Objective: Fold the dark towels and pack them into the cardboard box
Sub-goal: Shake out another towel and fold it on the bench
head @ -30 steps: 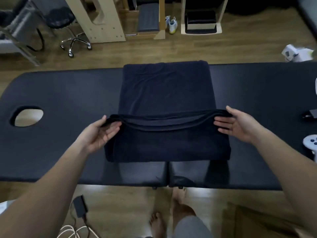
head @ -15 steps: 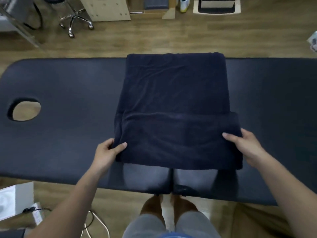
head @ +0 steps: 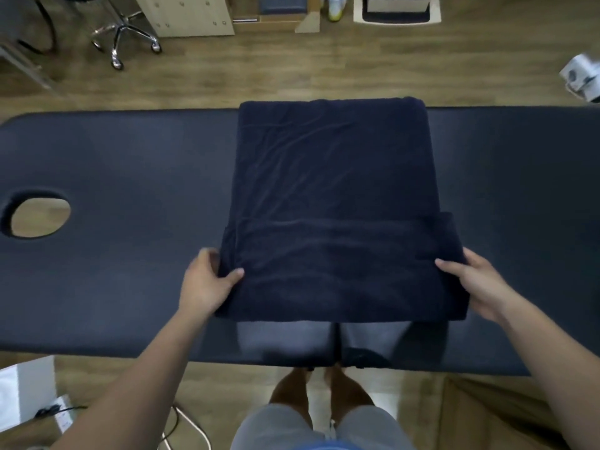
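My hands have slid from the fold line to the near corners of the dark towel [head: 331, 196], whose flap now lies flat. My left hand [head: 207, 284] pinches its left edge, thumb on top, fingers [head: 207, 258] curled round. The towel lies across the middle of the worktop [head: 130, 177]. My right hand [head: 477, 284] pinches the right edge likewise.

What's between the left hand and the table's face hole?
Head view: only bare table padding between face hole and left hand gripping the towel.

Black massage table [head: 130, 177] (1 face hole [head: 39, 213] at its left end); chrome chair base [head: 123, 32] behind.
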The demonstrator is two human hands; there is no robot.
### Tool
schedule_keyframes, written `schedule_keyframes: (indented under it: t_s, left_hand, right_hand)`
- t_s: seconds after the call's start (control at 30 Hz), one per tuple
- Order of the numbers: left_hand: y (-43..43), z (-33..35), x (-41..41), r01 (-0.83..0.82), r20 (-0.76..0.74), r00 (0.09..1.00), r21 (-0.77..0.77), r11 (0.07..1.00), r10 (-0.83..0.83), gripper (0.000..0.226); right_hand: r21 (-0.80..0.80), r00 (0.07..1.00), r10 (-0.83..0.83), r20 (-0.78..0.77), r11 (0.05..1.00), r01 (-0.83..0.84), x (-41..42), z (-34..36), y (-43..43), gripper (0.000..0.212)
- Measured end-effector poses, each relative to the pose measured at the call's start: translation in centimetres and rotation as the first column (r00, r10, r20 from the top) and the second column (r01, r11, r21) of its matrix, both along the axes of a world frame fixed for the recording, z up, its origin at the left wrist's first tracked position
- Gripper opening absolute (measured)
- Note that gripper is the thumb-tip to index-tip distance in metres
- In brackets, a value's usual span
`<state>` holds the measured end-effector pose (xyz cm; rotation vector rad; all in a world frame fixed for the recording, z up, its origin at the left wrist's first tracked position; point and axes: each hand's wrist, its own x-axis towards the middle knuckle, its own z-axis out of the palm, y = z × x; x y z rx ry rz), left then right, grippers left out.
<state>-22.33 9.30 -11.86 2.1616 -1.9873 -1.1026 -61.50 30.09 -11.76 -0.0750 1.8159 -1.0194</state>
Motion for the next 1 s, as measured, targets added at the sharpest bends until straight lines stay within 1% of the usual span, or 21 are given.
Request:
schedule_keyframes:
  t_s: [0.07,0.1,0.13,0.17,0.23,0.3,0.33,0.4,0.47,0.5,0.53,0.57,0.63,0.67,0.7,0.73,0.77,0.8,0.87,0.93,1.0]
  left_hand:
    - [-0.8,-0.1,-0.8,0.196,0.103,0.979,-0.233,0.952,-0.177,0.053]
    - [-1.2,-0.1,-1.4,0.336,0.129,0.941,-0.278,0.9,-0.312,0.056]
    - [-1.6,-0.1,-2.2,0.488,0.154,0.873,-0.286,0.825,-0.463,0.064]
    - [-2.0,0.1,-3.3,0.62,0.166,0.784,-0.265,0.738,-0.599,0.075]
    - [-2.7,0.4,-5.7,0.792,0.174,0.61,-0.174,0.585,-0.773,0.099]
    - [-3.2,0.6,-7.8,0.872,0.166,0.489,-0.069,0.484,-0.857,0.116]
    - [-3.6,0.4,-8.6,0.888,0.163,0.455,-0.006,0.46,-0.876,0.121]
    - [-4.6,0.1,-9.6,0.897,0.179,0.395,0.137,0.421,-0.901,0.117]
    - [-6.0,0.3,-9.7,0.911,0.252,0.3,0.212,0.355,-0.92,0.084]
    - [-6.9,0.6,-9.6,0.911,0.261,0.287,0.223,0.347,-0.922,0.065]
    - [-7.8,1.1,-9.4,0.901,0.239,0.319,0.223,0.371,-0.917,0.049]
    - [-9.0,1.5,-9.0,0.876,0.204,0.391,0.216,0.431,-0.898,0.037]
    - [-11.5,2.5,-7.8,0.742,0.094,0.648,0.148,0.654,-0.756,0.023]
    - [-12.3,2.6,-7.1,0.606,0.011,0.793,0.09,0.79,-0.609,0.023]
    - [-12.8,2.4,-6.5,0.425,-0.105,0.903,0.054,0.904,-0.418,0.023]
    - [-12.8,1.9,-5.9,0.256,-0.206,0.949,0.067,0.964,-0.238,0.024]
    - [-12.2,1.5,-5.5,0.173,-0.259,0.956,0.122,0.977,-0.137,0.025]
    - [-11.3,0.9,-5.1,0.164,-0.262,0.959,0.202,0.966,-0.108,0.031]
    - [-9.7,-0.8,-4.2,0.19,-0.213,0.969,0.309,0.932,-0.127,0.048]
    - [-9.3,-1.3,-4.3,0.177,-0.189,0.973,0.267,0.947,-0.129,0.038]
    - [-9.6,-1.0,-4.8,0.143,-0.27,0.96,0.226,0.964,-0.079,0.024]
  right_hand:
    - [-0.024,1.0,0.024,0.01,0.999,-0.023,0.3,1.2,-0.8,0.04]
    - [-0.031,0.998,0.059,-0.007,0.998,-0.059,0.6,1.7,-1.0,0.044]
    - [-0.037,0.992,0.119,-0.034,0.992,-0.121,0.9,2.3,-1.1,0.046]
    - [-0.047,0.978,0.197,-0.072,0.978,-0.201,1.1,2.8,-1.2,0.047]
    - [-0.095,0.903,0.411,-0.123,0.901,-0.423,1.4,4.1,-1.2,0.041]
    - [-0.166,0.82,0.561,-0.11,0.803,-0.572,1.3,5.8,-1.0,0.036]
    - [-0.196,0.813,0.573,-0.105,0.789,-0.582,1.0,6.4,-0.9,0.041]
    - [-0.26,0.85,0.516,-0.103,0.811,-0.524,0.2,7.6,-0.6,0.044]
    - [-0.322,0.898,0.433,-0.08,0.841,-0.434,-0.5,8.2,-0.3,0.032]
    - [-0.341,0.932,0.359,-0.051,0.871,-0.354,-0.8,8.2,-0.4,0.035]
    - [-0.355,0.96,0.28,-0.019,0.895,-0.269,-1.3,7.7,-0.7,0.042]
    - [-0.359,0.982,0.187,-0.006,0.917,-0.176,-1.8,7.0,-1.2,0.045]
    - [-0.323,0.999,0.032,-0.036,0.946,-0.042,-2.6,4.5,-2.0,0.04]
    - [-0.282,0.999,0.008,-0.049,0.959,-0.022,-2.9,3.0,-2.3,0.039]
    - [-0.219,0.999,0.013,-0.049,0.975,-0.023,-3.0,1.4,-2.3,0.04]
    - [-0.142,0.999,0.028,-0.043,0.989,-0.034,-2.9,0.1,-2.2,0.04]
    - [-0.067,0.999,0.03,-0.028,0.997,-0.031,-2.8,-1.2,-1.7,0.039]
    - [-0.015,1.0,0.014,-0.01,1.0,-0.014,-2.6,-2.0,-1.2,0.039]
    - [0.021,1.0,0.004,-0.003,1.0,-0.004,-2.2,-2.8,-0.2,0.035]
    - [0.04,0.997,0.069,-0.017,0.997,-0.068,-1.8,-2.8,0.7,0.031]
    - [0.04,0.993,0.116,-0.037,0.993,-0.114,-1.5,-2.7,1.7,0.036]
